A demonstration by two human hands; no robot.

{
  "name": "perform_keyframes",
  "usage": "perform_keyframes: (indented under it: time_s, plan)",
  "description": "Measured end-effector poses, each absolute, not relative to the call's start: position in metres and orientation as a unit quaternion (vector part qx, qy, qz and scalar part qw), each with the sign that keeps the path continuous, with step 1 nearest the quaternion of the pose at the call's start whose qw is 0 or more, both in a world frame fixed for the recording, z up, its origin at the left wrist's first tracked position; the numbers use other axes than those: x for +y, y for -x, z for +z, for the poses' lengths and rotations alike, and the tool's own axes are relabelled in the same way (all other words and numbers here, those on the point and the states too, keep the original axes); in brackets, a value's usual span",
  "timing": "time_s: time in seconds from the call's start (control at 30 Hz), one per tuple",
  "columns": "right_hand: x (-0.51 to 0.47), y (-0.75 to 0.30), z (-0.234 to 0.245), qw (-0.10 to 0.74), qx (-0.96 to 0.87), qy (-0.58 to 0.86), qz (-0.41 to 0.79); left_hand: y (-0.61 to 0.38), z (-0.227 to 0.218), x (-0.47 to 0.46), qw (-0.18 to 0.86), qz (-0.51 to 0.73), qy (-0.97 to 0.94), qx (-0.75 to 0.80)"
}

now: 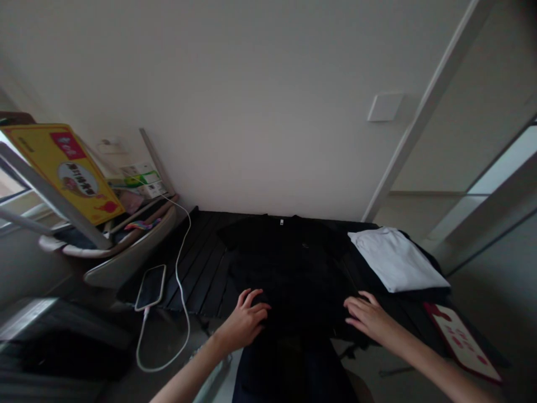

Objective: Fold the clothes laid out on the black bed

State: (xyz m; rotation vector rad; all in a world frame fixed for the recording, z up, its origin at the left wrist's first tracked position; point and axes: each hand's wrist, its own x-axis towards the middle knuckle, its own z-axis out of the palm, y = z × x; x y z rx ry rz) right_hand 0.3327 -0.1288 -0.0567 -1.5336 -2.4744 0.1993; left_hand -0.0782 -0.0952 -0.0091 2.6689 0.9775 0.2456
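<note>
A black short-sleeved T-shirt (289,268) lies spread out on a black slatted table, its neckline towards the wall and a small white label at the collar. My left hand (247,319) rests at the shirt's lower left side, fingers slightly bent and apart. On the opposite side, my right hand (367,316) touches the lower right part, with a gap between thumb and fingers. The dark cloth hides exactly where the fingertips press. Right of the shirt sits a folded white garment (398,260) on top of dark cloth.
A phone (151,286) with a white cable (183,252) lies at the black table's (201,268) left end. Beside it, a chair (126,257) holds a yellow box (69,170). A red-and-white printed item (461,341) is at the right. The wall (272,112) stands directly behind.
</note>
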Motion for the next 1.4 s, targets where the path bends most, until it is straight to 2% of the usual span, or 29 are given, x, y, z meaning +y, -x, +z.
perform_keyframes:
  time_s: [0.27,0.37,0.47,0.67,0.8,0.93,1.1,1.27,1.4]
  plan:
    - [-0.156,-0.352,-0.026,0.007,-0.792,0.571,0.216,0.108,0.022,-0.117,0.128,0.044,-0.935,0.328]
    - [-0.153,-0.356,-0.024,-0.02,-0.766,0.599,0.233,0.11,0.029,-0.118,0.148,0.05,-0.922,0.355]
    - [-0.146,-0.357,-0.024,-0.005,-0.768,0.605,0.21,0.112,0.026,-0.114,0.157,0.082,-0.902,0.394]
    - [-0.129,-0.349,-0.05,0.04,-0.773,0.616,0.145,0.106,-0.01,-0.084,0.096,0.143,-0.856,0.488]
    - [-0.114,-0.34,-0.077,0.059,-0.784,0.61,0.101,0.094,-0.028,-0.067,0.096,0.101,-0.86,0.492]
    - [-0.107,-0.34,-0.101,0.034,-0.773,0.628,0.077,0.105,-0.039,-0.064,0.085,0.042,-0.855,0.511]
    - [-0.117,-0.364,-0.123,0.026,-0.747,0.665,0.01,0.161,-0.048,-0.076,0.077,0.058,-0.855,0.509]
    - [-0.113,-0.382,-0.117,-0.009,-0.745,0.665,-0.05,0.195,-0.039,-0.072,0.077,0.058,-0.858,0.505]
    - [-0.086,-0.368,-0.102,0.019,-0.724,0.684,-0.086,0.18,-0.035,-0.04,0.063,0.104,-0.797,0.591]
